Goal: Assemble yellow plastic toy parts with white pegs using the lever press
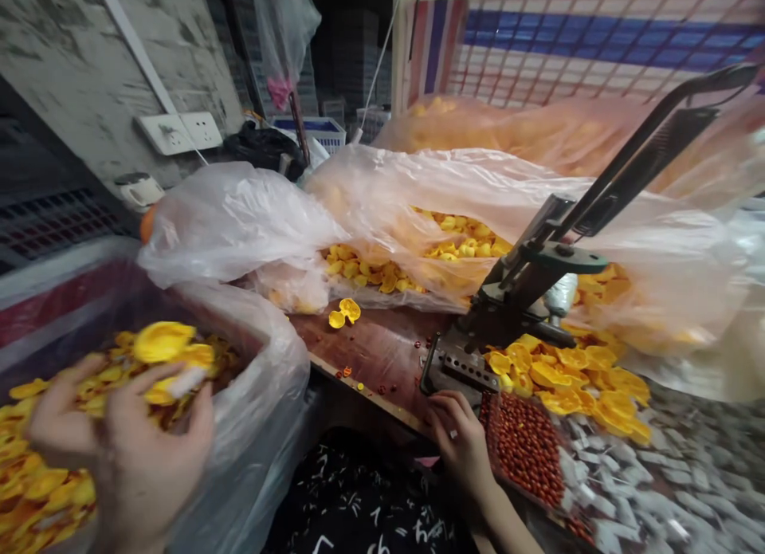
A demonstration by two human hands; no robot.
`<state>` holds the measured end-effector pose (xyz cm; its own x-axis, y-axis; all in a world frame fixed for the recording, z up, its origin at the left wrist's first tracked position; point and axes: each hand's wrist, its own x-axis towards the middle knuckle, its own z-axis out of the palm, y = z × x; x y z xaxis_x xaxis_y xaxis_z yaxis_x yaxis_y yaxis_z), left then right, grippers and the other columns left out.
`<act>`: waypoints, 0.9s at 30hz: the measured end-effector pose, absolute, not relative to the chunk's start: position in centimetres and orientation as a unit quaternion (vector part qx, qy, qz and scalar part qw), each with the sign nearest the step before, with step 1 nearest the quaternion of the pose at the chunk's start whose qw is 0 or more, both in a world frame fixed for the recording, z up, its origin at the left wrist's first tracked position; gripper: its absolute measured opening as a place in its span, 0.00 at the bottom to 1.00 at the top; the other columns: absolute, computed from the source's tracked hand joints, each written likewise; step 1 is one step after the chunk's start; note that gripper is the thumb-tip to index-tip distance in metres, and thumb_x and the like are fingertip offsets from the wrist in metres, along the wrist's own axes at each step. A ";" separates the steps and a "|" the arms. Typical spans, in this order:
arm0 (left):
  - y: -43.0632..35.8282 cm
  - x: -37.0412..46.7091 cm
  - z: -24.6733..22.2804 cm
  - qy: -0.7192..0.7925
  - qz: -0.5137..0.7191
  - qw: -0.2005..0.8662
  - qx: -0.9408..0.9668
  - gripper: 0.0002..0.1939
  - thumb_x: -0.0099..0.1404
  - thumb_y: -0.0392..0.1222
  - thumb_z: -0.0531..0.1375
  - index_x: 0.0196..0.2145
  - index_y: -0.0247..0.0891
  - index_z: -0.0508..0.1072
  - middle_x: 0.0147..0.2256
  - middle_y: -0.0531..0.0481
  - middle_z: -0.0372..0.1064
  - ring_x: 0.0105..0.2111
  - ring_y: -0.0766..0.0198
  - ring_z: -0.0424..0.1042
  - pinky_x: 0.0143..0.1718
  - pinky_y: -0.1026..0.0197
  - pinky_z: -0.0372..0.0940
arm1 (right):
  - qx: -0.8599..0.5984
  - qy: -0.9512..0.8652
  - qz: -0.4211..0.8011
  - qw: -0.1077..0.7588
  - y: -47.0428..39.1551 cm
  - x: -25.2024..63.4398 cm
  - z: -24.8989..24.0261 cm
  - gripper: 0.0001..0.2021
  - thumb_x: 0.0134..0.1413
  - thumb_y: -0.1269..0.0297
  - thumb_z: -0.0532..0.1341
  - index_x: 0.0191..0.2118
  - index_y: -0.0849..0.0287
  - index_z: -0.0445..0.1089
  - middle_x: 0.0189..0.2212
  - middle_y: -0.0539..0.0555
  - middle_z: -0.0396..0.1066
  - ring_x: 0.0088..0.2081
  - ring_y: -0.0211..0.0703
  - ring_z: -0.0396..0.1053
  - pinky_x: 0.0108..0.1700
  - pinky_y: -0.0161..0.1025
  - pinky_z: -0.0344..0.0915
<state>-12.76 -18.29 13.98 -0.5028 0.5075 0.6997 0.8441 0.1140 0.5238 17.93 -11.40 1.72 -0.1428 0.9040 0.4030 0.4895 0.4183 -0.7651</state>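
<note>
Translucent plastic bags [382,183] of yellow shells lie across the back of the worktop [370,343]. At left, a plastic-lined bin [260,331] holds more yellow shells; above it the left hand's [140,442] grip closes on a yellow piece [164,343] with a whitish part, blurred. The hand press [508,299] stands at right, the right hand [460,442] at its base, its grip partly hidden, so I cannot tell whether it holds anything. Red beads [529,450] lie beside it.

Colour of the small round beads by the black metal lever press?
Small round beads: glossy reddish-brown, showing best in the head view.
</note>
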 end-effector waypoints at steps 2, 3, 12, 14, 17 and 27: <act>-16.1 -11.7 13.5 -0.682 -0.484 0.204 -0.509 0.22 0.50 0.36 0.64 0.44 0.43 0.69 0.47 0.43 0.63 0.51 0.47 0.62 0.54 0.42 0.58 | -0.482 -0.720 0.237 0.438 -11.2 17.8 2.0 0.06 0.57 0.68 0.55 0.36 0.57 0.69 0.35 0.57 0.68 0.37 0.44 0.69 0.37 0.39 0.70; -14.3 -10.7 12.6 -0.655 -0.481 0.169 -0.558 0.22 0.51 0.36 0.64 0.45 0.40 0.69 0.49 0.41 0.62 0.53 0.47 0.61 0.55 0.43 0.58 | -0.478 -0.724 0.240 0.436 -11.2 17.7 2.2 0.06 0.58 0.69 0.54 0.35 0.57 0.69 0.35 0.57 0.68 0.37 0.43 0.69 0.38 0.39 0.69; -0.4 -5.7 1.6 -0.744 -0.343 -0.071 -0.570 0.22 0.57 0.32 0.57 0.51 0.34 0.64 0.48 0.36 0.61 0.56 0.45 0.57 0.56 0.40 0.51 | -0.504 -0.696 0.260 0.441 -13.3 19.8 2.6 0.07 0.58 0.69 0.54 0.33 0.57 0.69 0.33 0.56 0.69 0.36 0.42 0.70 0.37 0.38 0.69; -1.6 -5.2 1.5 -0.673 -0.402 -0.143 -0.605 0.17 0.57 0.35 0.58 0.46 0.36 0.67 0.46 0.39 0.61 0.52 0.49 0.62 0.54 0.46 0.57 | -0.519 -0.667 0.283 0.453 -13.5 20.4 2.5 0.07 0.57 0.67 0.55 0.32 0.57 0.70 0.31 0.56 0.70 0.35 0.43 0.70 0.36 0.38 0.69; -4.6 -3.3 2.2 -0.526 -0.426 -0.423 -0.602 0.17 0.54 0.40 0.62 0.43 0.37 0.69 0.44 0.43 0.64 0.46 0.54 0.67 0.48 0.52 0.63 | -0.528 -0.593 0.382 0.473 -12.8 20.1 2.6 0.09 0.56 0.63 0.57 0.40 0.58 0.70 0.36 0.58 0.73 0.37 0.45 0.72 0.38 0.40 0.70; -7.1 3.2 3.6 -0.414 -0.470 -0.649 -0.431 0.22 0.61 0.45 0.60 0.53 0.40 0.65 0.51 0.42 0.65 0.45 0.59 0.69 0.45 0.60 0.66 | -0.514 -0.356 0.596 0.503 -10.7 18.3 1.8 0.20 0.40 0.58 0.68 0.41 0.59 0.69 0.34 0.54 0.73 0.32 0.42 0.71 0.34 0.38 0.70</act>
<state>3.22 -7.13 3.60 0.2146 0.9678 -0.1318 -0.2534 0.1855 0.9494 18.33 -10.70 1.79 0.0351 0.9667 -0.2537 -0.2339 -0.2388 -0.9425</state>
